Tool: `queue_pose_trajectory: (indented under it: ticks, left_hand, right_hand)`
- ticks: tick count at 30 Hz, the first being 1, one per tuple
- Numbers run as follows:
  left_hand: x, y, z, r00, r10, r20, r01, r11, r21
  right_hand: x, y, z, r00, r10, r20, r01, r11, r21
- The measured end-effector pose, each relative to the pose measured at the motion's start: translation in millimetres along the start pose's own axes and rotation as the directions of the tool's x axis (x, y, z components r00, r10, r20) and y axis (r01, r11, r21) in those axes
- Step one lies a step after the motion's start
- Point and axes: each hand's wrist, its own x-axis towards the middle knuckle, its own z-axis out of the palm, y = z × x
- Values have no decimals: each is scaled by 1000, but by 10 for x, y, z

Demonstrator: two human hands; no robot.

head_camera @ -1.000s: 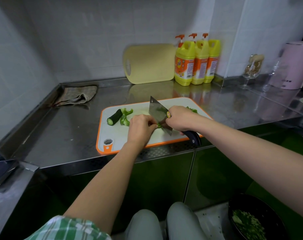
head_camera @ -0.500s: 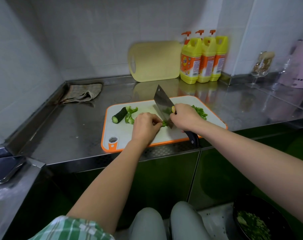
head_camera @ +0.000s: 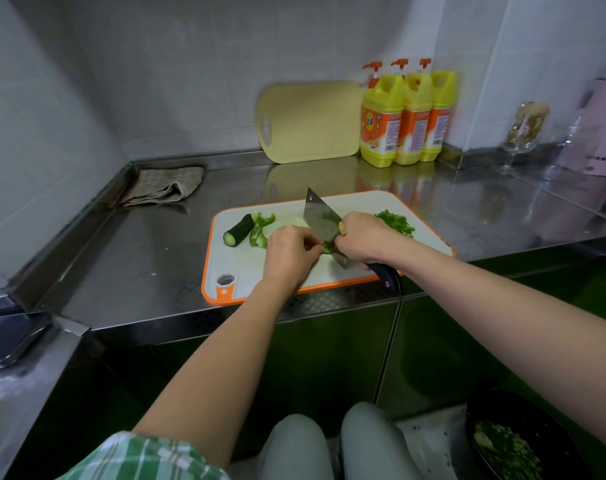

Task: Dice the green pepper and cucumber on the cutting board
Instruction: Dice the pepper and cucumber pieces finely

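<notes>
Green pepper strip (head_camera: pixel 327 247) lies mid cutting board (head_camera: pixel 232 258). Your left hand (head_camera: pixel 287 252) curls over it and pins it; your right hand (head_camera: pixel 362 237) grips the cleaver (head_camera: pixel 320 216), blade at the strip. Pepper looks light and waxy, likely to curl, so hold it flat with fingertips tucked. Cucumber (head_camera: pixel 239 229) stub lies at the board's far-left; stiff, wet, may roll. Diced pile (head_camera: pixel 397 221) at the board's far-right. Steel tabletop (head_camera: pixel 139 265) looks slick; tiled walls behind.

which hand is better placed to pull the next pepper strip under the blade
Left. The left hand pins a pepper piece beside the cleaver, with the uncut pepper strips just left of it; the right hand grips the cleaver.
</notes>
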Motion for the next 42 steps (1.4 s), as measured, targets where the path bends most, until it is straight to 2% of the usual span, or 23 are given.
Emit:
queue_pose_trajectory:
  ticks: [7, 14, 21, 25, 30, 35, 42]
  left_hand:
    - [-24, -3, -16, 1000, 2, -12, -2, 1000, 13]
    - [-24, 5, -15, 1000, 5, -25, -4, 1000, 19]
    - [-16, -4, -1, 1000, 6, -26, -6, 1000, 22]
    - [-20, 9, -8, 1000, 10, -18, -9, 1000, 19]
    - [-30, 14, -26, 1000, 15, -19, -15, 1000, 19]
    - [-53, 47, -41, 1000, 23, -14, -23, 999, 29]
    - [-31, 13, 2, 1000, 23, -18, -22, 998, 67]
  right_hand:
    - [32, 31, 28, 989, -21, -148, 33, 996, 80]
    - [-68, 29, -126, 999, -39, -30, 40, 998, 48]
    - [-76, -48, -45, 999, -36, -9, 36, 999, -40]
    - [-20, -44, -54, 999, -30, 22, 30, 1000, 6]
    - [43, -84, 47, 998, -15, -58, 15, 1000, 0]
    - [41, 46, 80, 991, 2, -131, 14, 993, 119]
    - [-77, 36, -81, 1000, -23, -20, 24, 996, 84]
